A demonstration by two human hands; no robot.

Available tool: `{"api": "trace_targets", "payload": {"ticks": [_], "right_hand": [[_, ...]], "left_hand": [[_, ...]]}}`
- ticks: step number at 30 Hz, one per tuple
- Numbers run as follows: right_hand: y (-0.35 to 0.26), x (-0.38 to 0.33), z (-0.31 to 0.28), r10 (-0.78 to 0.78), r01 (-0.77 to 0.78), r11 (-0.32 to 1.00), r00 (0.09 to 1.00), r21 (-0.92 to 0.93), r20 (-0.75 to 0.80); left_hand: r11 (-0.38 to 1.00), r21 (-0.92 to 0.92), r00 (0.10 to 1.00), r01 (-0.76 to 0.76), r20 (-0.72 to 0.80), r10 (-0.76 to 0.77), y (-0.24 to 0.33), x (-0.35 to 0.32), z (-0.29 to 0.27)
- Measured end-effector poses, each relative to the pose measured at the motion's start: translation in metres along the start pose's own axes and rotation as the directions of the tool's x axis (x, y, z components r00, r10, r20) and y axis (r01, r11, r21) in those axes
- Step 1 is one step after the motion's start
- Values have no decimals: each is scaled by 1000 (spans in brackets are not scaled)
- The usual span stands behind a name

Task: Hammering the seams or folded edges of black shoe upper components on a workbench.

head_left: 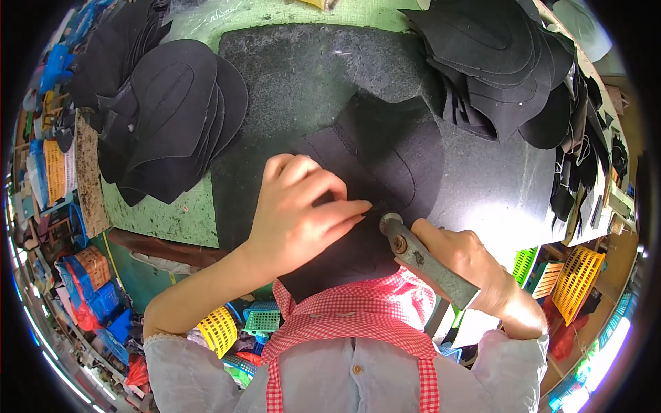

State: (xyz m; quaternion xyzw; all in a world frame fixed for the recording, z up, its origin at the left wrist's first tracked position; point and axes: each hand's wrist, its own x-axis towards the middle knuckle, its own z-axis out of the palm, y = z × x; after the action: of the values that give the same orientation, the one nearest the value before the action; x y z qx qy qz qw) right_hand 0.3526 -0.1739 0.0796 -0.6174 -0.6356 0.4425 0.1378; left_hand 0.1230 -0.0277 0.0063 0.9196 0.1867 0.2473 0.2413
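A black stitched piece point(385, 162), shaped like a shoe upper, lies on the dark worn work mat point(296, 76) in front of me, its near part hanging toward my apron. Over its left side is my left hand point(299, 206), with the fingers curled and the thumb and forefinger close together; anything between their tips is too small to make out. My right hand point(461, 258) is closed round a hammer point(434, 272) just to the right. The metal head tilts beside the piece's near right edge, and the hand and head hide most of the handle.
Stacks of similar black pieces lie at the left point(172, 103) and the far right point(496, 62) of the green tabletop point(165, 213). A brown roll-like thing point(165, 246) sits along the table's near left edge. Yellow baskets point(577, 282) and blue crates stand below on both sides.
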Motion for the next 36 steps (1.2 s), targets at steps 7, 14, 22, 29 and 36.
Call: {"api": "trace_targets", "payload": {"ticks": [7, 14, 22, 29, 36], "right_hand": [[-8, 12, -7, -46, 37, 996, 992, -76, -113], [-20, 20, -4, 37, -41, 998, 997, -52, -67], [-28, 31, 0, 58, -56, 998, 996, -29, 73], [-39, 44, 0, -32, 33, 999, 998, -11, 51], [-48, 54, 1, 2, -2, 1000, 999, 3, 53]], "left_hand": [[976, 190, 992, -104, -50, 115, 10, -10, 4], [995, 102, 1000, -22, -13, 24, 9, -6, -1], [995, 80, 997, -64, 42, 61, -9, -11, -20], [953, 164, 967, -253, 53, 248, -26, -17, -31], [961, 82, 964, -266, 49, 263, -49, -23, -38]]}}
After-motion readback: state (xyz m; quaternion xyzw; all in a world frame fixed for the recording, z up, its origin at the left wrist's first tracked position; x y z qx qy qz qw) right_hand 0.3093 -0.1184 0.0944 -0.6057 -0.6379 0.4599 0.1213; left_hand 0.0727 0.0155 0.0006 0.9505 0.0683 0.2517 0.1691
